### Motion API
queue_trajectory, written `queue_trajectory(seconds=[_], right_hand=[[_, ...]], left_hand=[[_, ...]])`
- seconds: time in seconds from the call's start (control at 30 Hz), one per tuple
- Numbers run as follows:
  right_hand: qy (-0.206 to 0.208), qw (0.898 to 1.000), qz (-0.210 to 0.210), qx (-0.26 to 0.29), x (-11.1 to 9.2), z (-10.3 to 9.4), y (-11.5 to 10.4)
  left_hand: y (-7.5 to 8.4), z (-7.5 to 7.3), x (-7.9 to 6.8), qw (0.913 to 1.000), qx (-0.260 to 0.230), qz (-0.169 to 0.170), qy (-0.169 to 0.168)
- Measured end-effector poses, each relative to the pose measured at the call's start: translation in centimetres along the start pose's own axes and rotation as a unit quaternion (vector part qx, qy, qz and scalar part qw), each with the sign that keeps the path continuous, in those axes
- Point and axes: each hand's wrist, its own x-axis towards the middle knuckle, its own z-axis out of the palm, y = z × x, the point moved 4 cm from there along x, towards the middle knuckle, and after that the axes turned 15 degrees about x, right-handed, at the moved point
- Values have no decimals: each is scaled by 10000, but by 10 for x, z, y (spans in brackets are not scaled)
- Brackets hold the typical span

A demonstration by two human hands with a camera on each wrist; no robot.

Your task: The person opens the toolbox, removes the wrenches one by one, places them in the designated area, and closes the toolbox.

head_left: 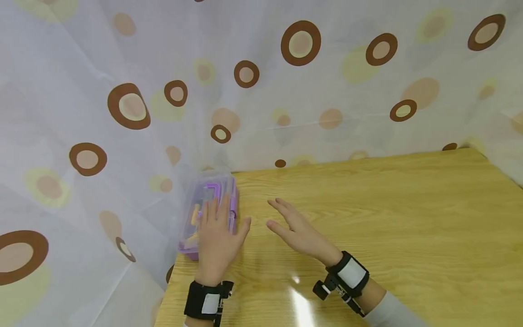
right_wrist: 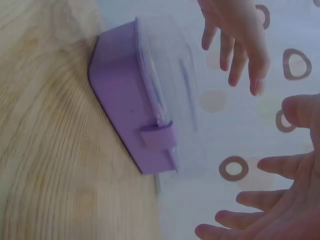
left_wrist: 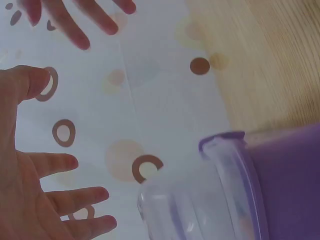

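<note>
A purple plastic box (head_left: 188,248) with a clear lid stands at the left end of the table, its lid on. Through the lid show a purple handle shape and some yellow-orange items. My left hand (head_left: 216,240) hovers over the box with fingers spread, and it overlaps the lid in the head view. In the right wrist view the left hand (right_wrist: 237,35) is apart from the box (right_wrist: 117,85), whose side latch (right_wrist: 159,136) lies against the lid. To the right of the box, my right hand (head_left: 300,231) is held above the table, fingers extended, holding nothing.
The wooden table (head_left: 367,218) stretches away to the right. A white curtain-like sheet (head_left: 327,91) with brown and yellow circles hangs behind and along the left, close beside the box. Each wrist wears a black strap (head_left: 351,274) with a small camera.
</note>
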Motion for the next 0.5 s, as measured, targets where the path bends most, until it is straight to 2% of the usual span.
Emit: queue_trajectory(seconds=[0.07,0.23,0.4,0.5], right_hand=[[-109,9999,-91,20,8,10,-5],[-204,9995,-207,143,25,31,-9],[-78,9987,-176,463,42,50,-2],[46,9973,-308,658,53,61,6]], left_hand=[[-8,-2,1,9999,122,-92,57],[-30,-3,3,9992,212,-327,-47],[-57,-5,4,9981,94,-548,-265],[-72,-3,5,9979,-85,-531,-373]])
